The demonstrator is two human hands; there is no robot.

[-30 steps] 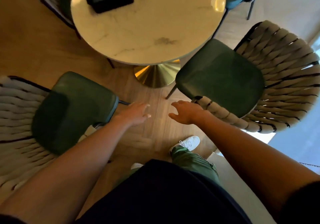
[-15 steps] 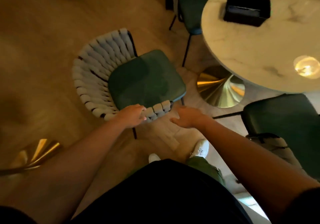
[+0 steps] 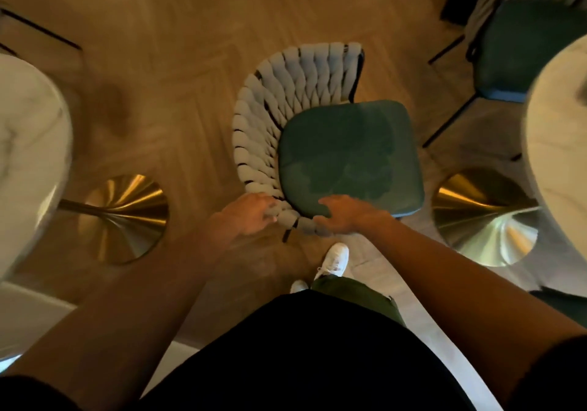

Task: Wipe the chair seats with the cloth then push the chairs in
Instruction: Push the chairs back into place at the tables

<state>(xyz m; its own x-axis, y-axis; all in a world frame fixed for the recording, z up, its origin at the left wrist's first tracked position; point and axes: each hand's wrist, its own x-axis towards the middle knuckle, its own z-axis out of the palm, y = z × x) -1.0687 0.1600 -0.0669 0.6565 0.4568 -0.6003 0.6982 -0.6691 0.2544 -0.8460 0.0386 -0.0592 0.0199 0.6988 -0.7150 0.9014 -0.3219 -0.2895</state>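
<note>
The chair [image 3: 327, 137] stands on the wooden floor [image 3: 178, 29] between two round marble tables, its green seat [image 3: 349, 153] facing up and its woven pale backrest [image 3: 273, 99] curving round the seat's far and left sides. The seat shows darker and lighter patches across its velvet. The left hand [image 3: 246, 217] grips the near end of the woven backrest, fingers curled over the padded strands. The right hand [image 3: 344, 215] lies at the seat's near edge — fingers bent over the last woven strands and the seat's rim, grasping there, though blur hides the fingertips. A dark chair leg [image 3: 287, 236] shows just below, between the two hands.

To the right, the marble table [image 3: 559, 144] rises on a gold cone base [image 3: 486, 217], and a second green-seated chair [image 3: 521, 48] stands at the far right with its seat partly under that table's edge. To the left, another marble table [image 3: 28, 156] fills the picture's left edge, its own gold base [image 3: 127, 217] on the floor near the left forearm. No cloth is seen in either hand. Below the hands, a white shoe [image 3: 333, 259] and an olive trouser leg [image 3: 355, 296] stand on the floor — beneath them, a black top [image 3: 301, 363].
</note>
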